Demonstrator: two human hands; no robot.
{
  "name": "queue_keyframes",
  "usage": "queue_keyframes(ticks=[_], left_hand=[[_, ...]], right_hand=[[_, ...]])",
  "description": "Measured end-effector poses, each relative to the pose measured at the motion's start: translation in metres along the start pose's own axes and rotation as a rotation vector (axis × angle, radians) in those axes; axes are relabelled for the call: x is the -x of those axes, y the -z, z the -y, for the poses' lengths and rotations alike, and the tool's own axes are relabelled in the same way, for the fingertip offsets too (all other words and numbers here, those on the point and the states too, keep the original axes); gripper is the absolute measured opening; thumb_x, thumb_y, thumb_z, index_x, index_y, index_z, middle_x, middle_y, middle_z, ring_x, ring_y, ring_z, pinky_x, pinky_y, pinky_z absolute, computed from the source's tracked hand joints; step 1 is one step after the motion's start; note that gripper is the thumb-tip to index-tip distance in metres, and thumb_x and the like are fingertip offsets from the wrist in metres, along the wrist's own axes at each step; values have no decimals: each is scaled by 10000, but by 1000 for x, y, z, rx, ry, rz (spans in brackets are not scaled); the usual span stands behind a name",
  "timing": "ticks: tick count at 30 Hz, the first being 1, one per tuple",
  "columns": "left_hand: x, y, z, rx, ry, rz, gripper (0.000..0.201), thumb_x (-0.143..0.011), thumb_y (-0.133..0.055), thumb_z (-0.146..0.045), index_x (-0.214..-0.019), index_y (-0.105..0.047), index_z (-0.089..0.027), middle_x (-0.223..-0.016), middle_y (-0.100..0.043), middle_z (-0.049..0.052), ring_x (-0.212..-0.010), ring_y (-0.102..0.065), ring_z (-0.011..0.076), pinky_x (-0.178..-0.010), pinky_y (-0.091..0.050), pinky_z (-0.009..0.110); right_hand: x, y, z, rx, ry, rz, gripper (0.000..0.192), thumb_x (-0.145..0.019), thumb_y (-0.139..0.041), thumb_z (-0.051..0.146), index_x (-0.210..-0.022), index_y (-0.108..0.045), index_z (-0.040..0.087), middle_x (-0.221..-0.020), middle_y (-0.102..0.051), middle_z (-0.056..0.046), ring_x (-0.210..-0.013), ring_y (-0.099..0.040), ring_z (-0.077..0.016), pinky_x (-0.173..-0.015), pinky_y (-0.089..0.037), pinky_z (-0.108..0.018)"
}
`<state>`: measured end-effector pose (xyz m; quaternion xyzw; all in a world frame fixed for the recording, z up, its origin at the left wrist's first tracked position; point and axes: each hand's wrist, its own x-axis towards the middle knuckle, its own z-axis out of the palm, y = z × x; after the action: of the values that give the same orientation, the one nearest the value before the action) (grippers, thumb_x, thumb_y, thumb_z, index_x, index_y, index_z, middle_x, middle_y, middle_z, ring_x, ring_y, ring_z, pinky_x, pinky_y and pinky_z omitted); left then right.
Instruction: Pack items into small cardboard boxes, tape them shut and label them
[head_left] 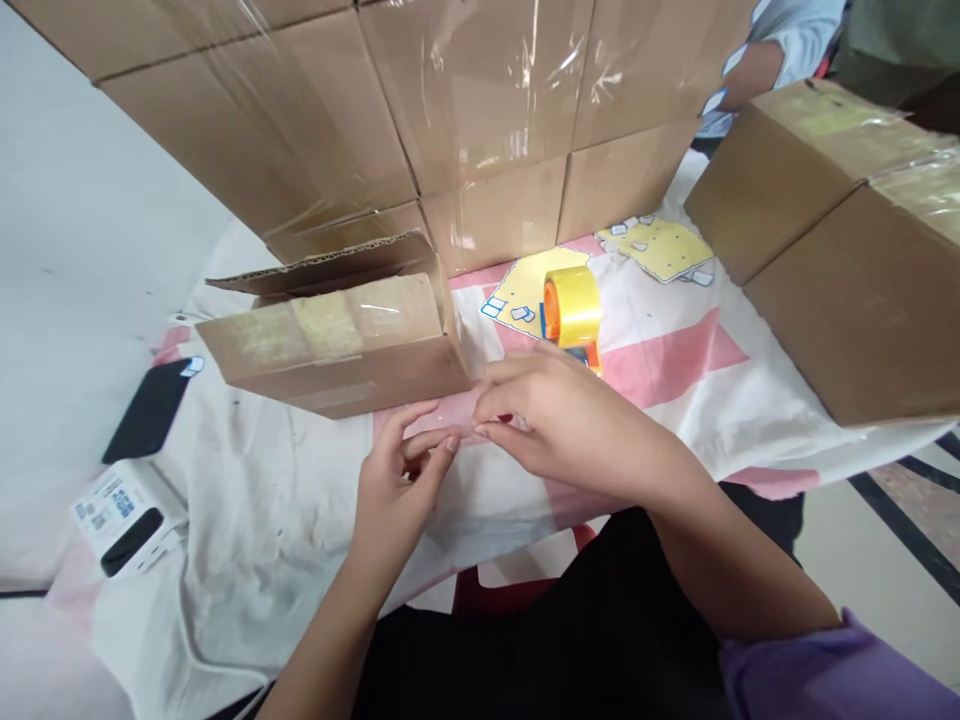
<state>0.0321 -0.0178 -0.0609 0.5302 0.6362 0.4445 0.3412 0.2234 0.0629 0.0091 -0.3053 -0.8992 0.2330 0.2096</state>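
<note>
In front of the small carton (341,370), left hand (397,470) and right hand (551,410), each grip pinching what looks like clear tape (459,412), do best keeping it taut and unwrinkled.

Stacked boxes (480,90) stood at the back of the tablecloth (285,500).
Before them sat a single box (345,375), left of the tape roll (579,305); other boxes (862,310) stood at the right.

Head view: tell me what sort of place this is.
Likely an indoor packing spot, perhaps a makeshift one: taped cardboard boxes stand close by, and a yellow tape roll sits on a pink-and-white cloth.
</note>
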Motion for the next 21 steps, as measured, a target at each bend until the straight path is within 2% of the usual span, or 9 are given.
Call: queue_keyframes(ticks=[3, 6, 8, 10, 12, 14, 16, 18, 21], left_hand=[[0, 13, -9, -7, 66, 37, 401, -878, -723, -488, -1174, -645, -230, -896, -801, 66, -449, -553, 99, -411, -411, 208], [-2, 34, -9, -145, 58, 31, 491, -872, -723, -493, -1285, -600, -259, -974, -803, 71, -456, -582, 115, -452, -441, 236], [-11, 51, -5, -253, 4, -68, 495, -883, -708, -484, -1306, -572, -268, -968, -799, 52, -461, -581, 120, -499, -465, 257], [-28, 68, 0, -324, -106, -258, 384, -912, -670, -465, -1225, -592, -256, -873, -781, 25, -507, -590, 138, -548, -474, 276], [-53, 84, -1, -392, -286, -449, 296, -933, -638, -425, -1168, -612, -248, -923, -770, 47, -692, -665, 187, -678, -518, 321], [-79, 99, -7, -522, -454, -525, 337, -931, -624, -388, -1240, -611, -256, -1237, -723, 102, -1068, -680, 273, -922, -514, 416], [-99, 112, -14, -668, -527, -458, 452, -930, -606, -383, -1370, -564, -284, -1535, -540, 100, -1399, -495, 348, -1129, -372, 526], [-109, 125, -16, -754, -521, -336, 547, -939, -583, -412, -1469, -488, -312, -1616, -449, 79, -1503, -368, 368, -1194, -237, 595], [-105, 138, -5, -734, -498, -240, 602, -940, -578, -493, -1499, -450, -310, -1537, -548, 92, -1459, -442, 354, -1212, -170, 601]], right_hand=[[0, -4, 6, 49, 44, -24, 221, -919, -607, 123, -714, -671, 175, -786, -619, -26, -773, -543, -179, -831, -382, -370], [-1, -4, 8, -32, 106, -146, 203, -941, -585, 132, -767, -676, 186, -793, -616, -28, -799, -566, -190, -800, -414, -372], [0, 3, 7, -151, 148, -314, 162, -946, -595, 159, -826, -687, 215, -792, -617, -25, -785, -580, -192, -759, -441, -371], [3, 15, 7, -230, 172, -477, 113, -932, -636, 181, -889, -708, 256, -800, -625, -26, -768, -587, -200, -726, -463, -380], [7, 29, 10, -229, 182, -553, 133, -911, -671, 170, -937, -730, 287, -811, -631, -33, -770, -592, -212, -706, -475, -391], [8, 40, 18, -181, 181, -529, 184, -897, -684, 152, -979, -745, 305, -833, -634, -40, -791, -600, -221, -702, -486, -399], [6, 47, 31, -126, 175, -457, 211, -890, -690, 151, -1002, -753, 319, -856, -632, -47, -813, -604, -229, -706, -501, -407], [0, 51, 46, -88, 171, -356, 202, -891, -690, 158, -991, -759, 319, -868, -622, -52, -830, -604, -232, -721, -517, -415], [-18, 52, 70, -71, 167, -186, 155, -901, -688, 163, -924, -766, 295, -882, -609, -55, -857, -601, -218, -747, -521, -402]])
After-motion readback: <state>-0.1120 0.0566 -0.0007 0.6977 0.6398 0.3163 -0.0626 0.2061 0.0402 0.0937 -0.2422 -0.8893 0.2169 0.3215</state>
